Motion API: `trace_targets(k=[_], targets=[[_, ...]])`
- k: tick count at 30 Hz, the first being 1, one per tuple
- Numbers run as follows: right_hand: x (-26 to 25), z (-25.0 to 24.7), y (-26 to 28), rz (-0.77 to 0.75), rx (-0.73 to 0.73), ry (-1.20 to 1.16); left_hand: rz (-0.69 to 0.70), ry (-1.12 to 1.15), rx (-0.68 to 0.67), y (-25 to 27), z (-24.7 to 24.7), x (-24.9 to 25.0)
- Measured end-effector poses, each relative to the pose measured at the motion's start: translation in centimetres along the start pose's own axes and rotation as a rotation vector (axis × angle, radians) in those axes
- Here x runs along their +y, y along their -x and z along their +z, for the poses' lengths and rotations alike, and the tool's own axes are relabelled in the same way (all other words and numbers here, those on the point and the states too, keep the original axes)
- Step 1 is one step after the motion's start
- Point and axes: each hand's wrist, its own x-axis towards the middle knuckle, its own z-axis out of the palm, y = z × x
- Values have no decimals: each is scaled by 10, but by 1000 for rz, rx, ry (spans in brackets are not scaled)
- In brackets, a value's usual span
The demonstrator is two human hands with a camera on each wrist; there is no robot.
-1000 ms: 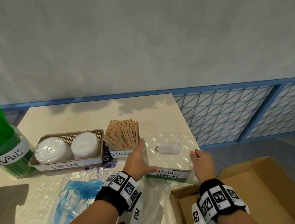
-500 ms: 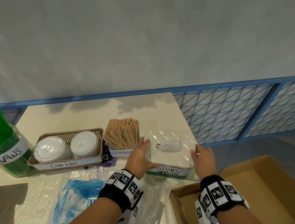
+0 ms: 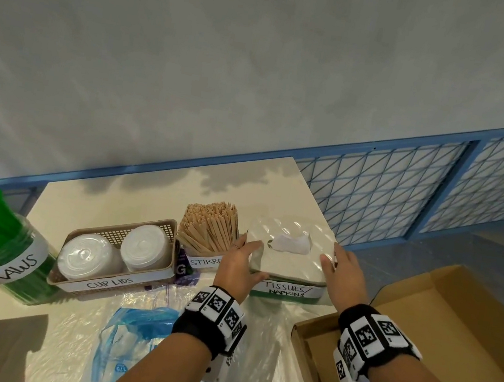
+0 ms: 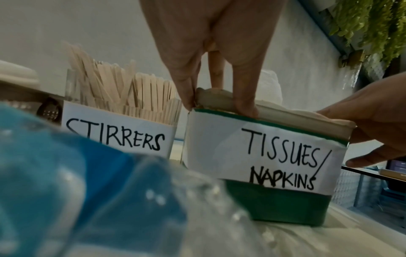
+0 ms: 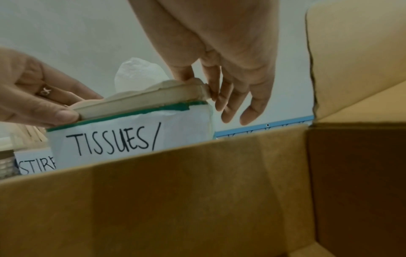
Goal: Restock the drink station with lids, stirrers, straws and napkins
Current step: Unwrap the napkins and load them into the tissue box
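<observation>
We have our two hands on the napkin pack point(image 3: 287, 254), one at each end. The pack lies flat on top of the green box point(image 4: 274, 205) with the label "TISSUES/NAPKINS". In the head view it sits a bit right of the middle of the frame, just above our wrists. Its long side runs left to right across the frame, so each hand gets one short end. One white napkin point(image 3: 290, 244) pokes up out of the slot in the top.

Our left hand point(image 3: 239, 262) is at the left end of the pack. The fingers lie over the top and the thumb comes round the near edge, so it holds that corner. In the left wrist view, the fingertips point(image 4: 246, 111) press on the pack right at the rim of the box.

Our right hand point(image 3: 346, 273) is at the right end. In the right wrist view one finger touches the end of the pack and the other fingers hang loose beside it. It is not squeezing anything.

Both hands are the same way from the pack, so neither is nearer. We think the next move is to push the pack straight down into the box.

The stirrers point(image 3: 211, 229) stand just left of our left hand, very close. A cardboard box point(image 3: 450, 335) is open at the lower right of the frame.
</observation>
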Motion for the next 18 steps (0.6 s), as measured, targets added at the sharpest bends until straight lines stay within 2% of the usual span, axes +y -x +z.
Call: trace_targets(k=[12, 18], targets=[[3, 1, -5, 18, -36, 75, 35, 72, 76, 1, 0, -8], [-5, -3, -3, 78, -104, 151, 39, 26, 40, 1, 0, -8]])
